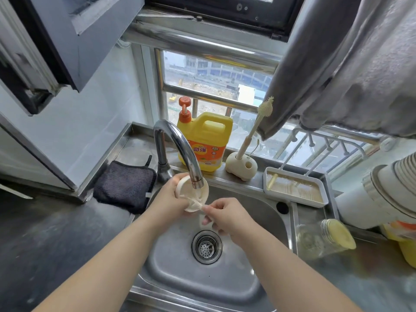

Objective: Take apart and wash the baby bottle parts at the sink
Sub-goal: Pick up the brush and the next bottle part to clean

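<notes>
Head view, only one supplied. Left hand (172, 194) grips a round cream plastic bottle ring (193, 195), fingers curled round its rim, holding it tilted directly under the spout of the curved chrome faucet (180, 147). Right hand (225, 216) is closed in a pinch on a thin, translucent soft silicone piece (201, 204) that touches the ring's lower edge; which part it is cannot be told, and the fingers hide most of it. Both hands sit above the stainless steel sink (254, 208), a smooth rounded basin w/ dull sheen; a perforated metal drain strainer (206, 246) lies just below the right hand. Left of the left hand, on the steel counter: a dark, fuzzy folded cloth (126, 184) w/ a hanging loop. Beyond the hands, on the back ledge: a yellow plastic detergent jug (208, 140) w/ an orange pump and orange label, then a cream rounded brush stand (240, 166) holding a slim bristled brush (258, 122) upright, leaning slightly. Right of the right hand: a shallow rectangular white tray (295, 189), ribbed inside, w/ brownish liquid in it. Nearer, also to the right, a clear bottle body (315, 239) lies on its side on the counter, w/ a yellowish base. Grey textured fabric (351, 64) hangs above the right side. A white corrugated duct (387, 188) sits at far right.
</notes>
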Demonstrator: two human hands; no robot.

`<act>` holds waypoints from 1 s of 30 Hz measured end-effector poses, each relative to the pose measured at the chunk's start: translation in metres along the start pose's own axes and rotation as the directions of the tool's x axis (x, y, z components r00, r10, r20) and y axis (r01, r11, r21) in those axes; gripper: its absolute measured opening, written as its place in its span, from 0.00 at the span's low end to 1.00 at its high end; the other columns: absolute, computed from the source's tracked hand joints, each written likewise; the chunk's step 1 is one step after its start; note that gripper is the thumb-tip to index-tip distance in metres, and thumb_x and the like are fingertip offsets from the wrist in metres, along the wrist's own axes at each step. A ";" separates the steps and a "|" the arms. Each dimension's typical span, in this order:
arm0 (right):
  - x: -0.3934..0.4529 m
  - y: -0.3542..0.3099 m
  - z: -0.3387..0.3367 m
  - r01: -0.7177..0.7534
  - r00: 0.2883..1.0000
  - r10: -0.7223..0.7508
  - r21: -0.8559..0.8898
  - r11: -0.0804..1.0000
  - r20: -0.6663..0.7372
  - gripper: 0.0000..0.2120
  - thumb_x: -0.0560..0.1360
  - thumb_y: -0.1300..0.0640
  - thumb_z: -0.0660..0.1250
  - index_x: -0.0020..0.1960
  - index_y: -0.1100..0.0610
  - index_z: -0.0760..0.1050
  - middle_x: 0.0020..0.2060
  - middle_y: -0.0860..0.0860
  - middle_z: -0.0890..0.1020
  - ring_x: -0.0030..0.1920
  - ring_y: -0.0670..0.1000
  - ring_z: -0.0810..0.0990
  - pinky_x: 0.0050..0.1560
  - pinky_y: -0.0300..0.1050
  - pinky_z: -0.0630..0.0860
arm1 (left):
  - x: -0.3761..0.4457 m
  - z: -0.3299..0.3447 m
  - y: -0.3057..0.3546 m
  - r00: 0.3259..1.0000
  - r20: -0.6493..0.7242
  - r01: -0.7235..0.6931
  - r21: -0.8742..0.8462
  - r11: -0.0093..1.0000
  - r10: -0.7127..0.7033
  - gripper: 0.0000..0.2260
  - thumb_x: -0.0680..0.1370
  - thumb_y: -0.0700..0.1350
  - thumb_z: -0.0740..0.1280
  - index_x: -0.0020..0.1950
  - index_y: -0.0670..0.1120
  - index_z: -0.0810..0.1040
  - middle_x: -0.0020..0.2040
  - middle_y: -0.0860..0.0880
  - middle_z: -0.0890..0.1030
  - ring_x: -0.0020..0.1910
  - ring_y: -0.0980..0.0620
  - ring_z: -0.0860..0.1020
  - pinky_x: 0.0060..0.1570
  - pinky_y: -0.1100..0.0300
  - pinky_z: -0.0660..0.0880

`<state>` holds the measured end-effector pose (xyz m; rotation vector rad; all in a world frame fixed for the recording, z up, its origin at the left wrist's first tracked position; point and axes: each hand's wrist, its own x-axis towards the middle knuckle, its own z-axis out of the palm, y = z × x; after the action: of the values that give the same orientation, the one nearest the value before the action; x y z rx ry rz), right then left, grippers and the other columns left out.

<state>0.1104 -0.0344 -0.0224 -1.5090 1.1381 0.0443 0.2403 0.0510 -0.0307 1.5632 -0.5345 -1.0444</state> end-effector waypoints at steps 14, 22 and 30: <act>-0.005 -0.005 -0.007 0.318 0.637 -0.748 -0.948 0.033 0.187 0.19 0.47 0.62 0.78 0.32 0.55 0.72 0.25 0.50 0.75 0.23 0.52 0.75 0.26 0.38 0.55 | 0.010 -0.005 0.000 0.969 0.113 0.162 0.388 0.907 -0.221 0.26 0.69 0.24 0.56 0.54 0.51 0.75 0.49 0.48 0.77 0.53 0.43 0.75 0.40 0.45 0.81; -0.009 0.010 -0.007 -0.024 0.997 0.033 -0.110 0.994 0.073 0.11 0.78 0.56 0.65 0.37 0.56 0.74 0.29 0.50 0.79 0.23 0.45 0.67 0.22 0.35 0.61 | 0.001 -0.010 -0.015 0.999 0.051 0.007 0.204 0.979 -0.017 0.22 0.74 0.31 0.59 0.53 0.58 0.75 0.51 0.48 0.81 0.52 0.50 0.79 0.39 0.67 0.74; -0.015 0.014 -0.007 0.033 0.998 -0.042 -0.217 0.976 -0.037 0.09 0.77 0.53 0.66 0.39 0.54 0.75 0.31 0.48 0.81 0.26 0.45 0.72 0.27 0.37 0.67 | -0.005 -0.001 -0.024 0.986 0.126 0.102 0.046 0.994 -0.107 0.25 0.72 0.28 0.57 0.54 0.57 0.76 0.54 0.45 0.77 0.51 0.46 0.78 0.41 0.48 0.81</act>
<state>0.0898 -0.0286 -0.0218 -1.7306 1.1661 0.1146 0.2341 0.0619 -0.0514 1.5803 -0.5689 -1.2265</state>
